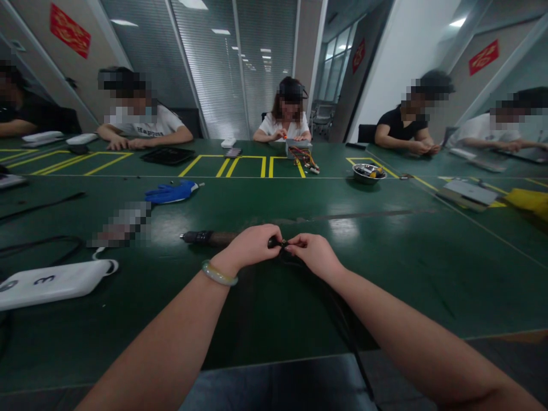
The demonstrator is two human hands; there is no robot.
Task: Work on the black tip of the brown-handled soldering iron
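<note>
A dark rod-shaped tool (pixel 209 237) with a ribbed black collar and a small metal tip lies crosswise on the green table, its tip to the left. My left hand (pixel 252 248) is closed around the tool's right end, where a small black part shows at the fingertips. My right hand (pixel 319 257) is closed in a pinch against that end, on what looks like the end of a black cable (pixel 338 308). The fingertips of both hands nearly meet, and the exact join is too small to make out. From there the cable runs down over the table's near edge.
At left lie a white power bank (pixel 51 283), a blurred phone-like slab (pixel 124 224), a blue glove (pixel 171 192) and black cords (pixel 43 245). Farther off stand a metal bowl of parts (pixel 369 173) and a grey box with coloured wires (pixel 298 149). Several people sit across the table.
</note>
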